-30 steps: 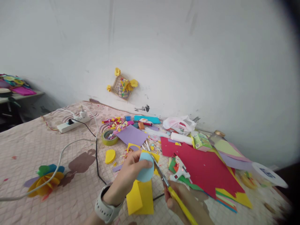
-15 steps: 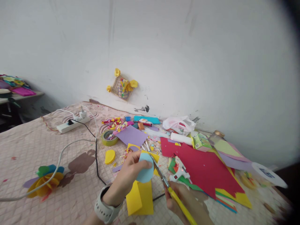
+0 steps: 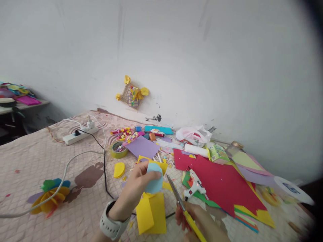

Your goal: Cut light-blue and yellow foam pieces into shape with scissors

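Observation:
A rounded light-blue paper piece (image 3: 154, 185) is pinched between the thumb and fingers of my left hand (image 3: 141, 179), which wears a pale watch at the wrist. My right hand (image 3: 195, 216) grips yellow-handled scissors (image 3: 179, 198). Their blades look closed and point up and left, a little apart from the blue piece. Folded yellow paper (image 3: 152, 215) lies on the table below my left hand. Left of that hand is a yellow cut-out petal shape (image 3: 119, 169).
A glue gun (image 3: 194, 185) rests beside large red sheets (image 3: 217, 183) at right. A tape roll (image 3: 118, 150) and purple sheet (image 3: 143, 147) lie further back. Cables run from a power strip (image 3: 80, 134) at left, one passing over a multicoloured paper flower (image 3: 49, 198).
The scissors have drawn back down and away from the blue paper, and their blades have come together. My left hand has shifted slightly up and left with the paper.

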A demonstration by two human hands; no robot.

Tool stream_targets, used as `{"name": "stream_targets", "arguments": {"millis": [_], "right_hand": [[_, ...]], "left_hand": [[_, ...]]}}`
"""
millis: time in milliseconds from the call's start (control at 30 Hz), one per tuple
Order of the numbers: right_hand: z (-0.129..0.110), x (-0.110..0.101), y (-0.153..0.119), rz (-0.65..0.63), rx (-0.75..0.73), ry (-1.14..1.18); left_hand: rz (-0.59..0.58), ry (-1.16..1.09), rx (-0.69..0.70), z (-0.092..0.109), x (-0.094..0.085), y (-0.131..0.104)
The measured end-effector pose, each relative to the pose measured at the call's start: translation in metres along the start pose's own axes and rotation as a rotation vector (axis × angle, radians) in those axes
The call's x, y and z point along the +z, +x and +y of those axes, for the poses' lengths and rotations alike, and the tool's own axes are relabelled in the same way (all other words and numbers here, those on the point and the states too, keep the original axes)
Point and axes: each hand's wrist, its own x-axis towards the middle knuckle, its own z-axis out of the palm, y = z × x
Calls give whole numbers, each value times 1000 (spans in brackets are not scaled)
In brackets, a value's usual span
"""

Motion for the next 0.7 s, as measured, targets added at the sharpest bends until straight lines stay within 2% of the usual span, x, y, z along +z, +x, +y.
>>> {"name": "stream_targets", "arguments": {"millis": [67,133,267,367,433,567,700], "right_hand": [[5,-5,3,20,-40,77],[-2,-10,10,165,-186,155],[-42,-12,31,297,-315,224],[-69,-7,44,223,-319,182],[-79,-2,49,158,-282,125],[-83,3,51,104,-203,44],[-80,4,52,105,-195,169]], "left_hand": [[-10,32,15,2,-2,-1],[-65,97,16,3,-3,-1],[-243,266,20,1,1,-3],[-304,394,76,-3,4,-3],[-315,455,126,-6,4,-4],[-326,516,193,-11,1,-3],[-321,514,175,-12,0,0]]}}
